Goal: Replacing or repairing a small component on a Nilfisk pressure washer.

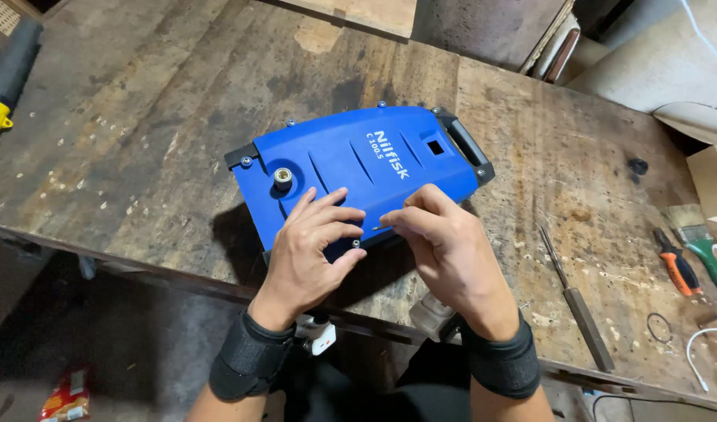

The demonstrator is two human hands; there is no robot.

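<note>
The blue plastic housing (358,168) lies flat on the worn wooden workbench (179,117), its long side running toward the far right, where a black handle (469,145) caps that end. A metal threaded fitting (283,177) stands up from the housing near its left end, and small screw heads dot its rim.

My left hand (312,250) rests on the near edge of the housing, fingers spread and relaxed, pressing flat on the blue surface without gripping anything. A screw (356,244) sits in the housing's near rim just beside my left fingertips. My right hand (444,242) is at the same near edge, thumb and forefinger pinched on a thin light sliver (382,227) whose tip points toward my left hand; I cannot tell what the sliver is. Both wrists wear black bands.

To the right of the housing, well apart from it, a long metal file (577,301) lies on the bench. Farther right are orange-handled pliers (677,268) and a green-handled brush (698,242). Far left of the housing, at the bench's corner, is a yellow and black tool (1,86).
</note>
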